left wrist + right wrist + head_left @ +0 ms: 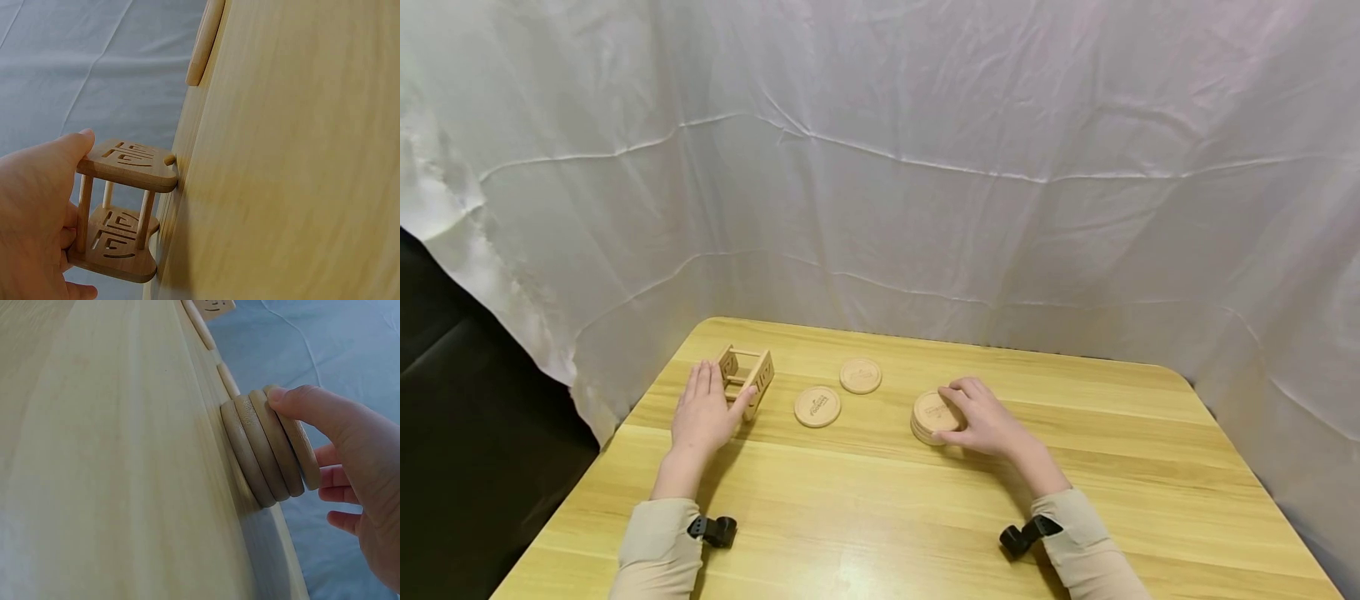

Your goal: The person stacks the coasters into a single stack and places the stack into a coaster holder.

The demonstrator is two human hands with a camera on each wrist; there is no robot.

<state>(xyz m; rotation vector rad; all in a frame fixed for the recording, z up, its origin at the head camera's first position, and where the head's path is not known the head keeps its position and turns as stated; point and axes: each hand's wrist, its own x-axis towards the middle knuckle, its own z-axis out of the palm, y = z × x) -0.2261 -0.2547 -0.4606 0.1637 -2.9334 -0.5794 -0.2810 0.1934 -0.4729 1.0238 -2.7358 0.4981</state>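
1. We see the left hand (702,414) at the left of the table (880,508), gripping a small wooden rack (763,379); its thumb presses one slotted panel and its fingers lie along the other side.
2. The rack stands near the table's left edge, its two panels joined by round rods.
3. To the right, we find the right hand (990,423) at a stack of four round wooden coasters (255,450), thumb and fingers closed around the top coaster (937,410).
4. In the right wrist view we see that top coaster tilted slightly, with a narrow gap opening on one side beneath it.
5. Between rack and stack we see two loose coasters lying flat, apart from each other: the near coaster (817,407) to the left, the far coaster (861,376) to its right.
6. We see a pale curtain (925,225) hanging beyond the table, and black devices (721,532) strapped at both wrists.
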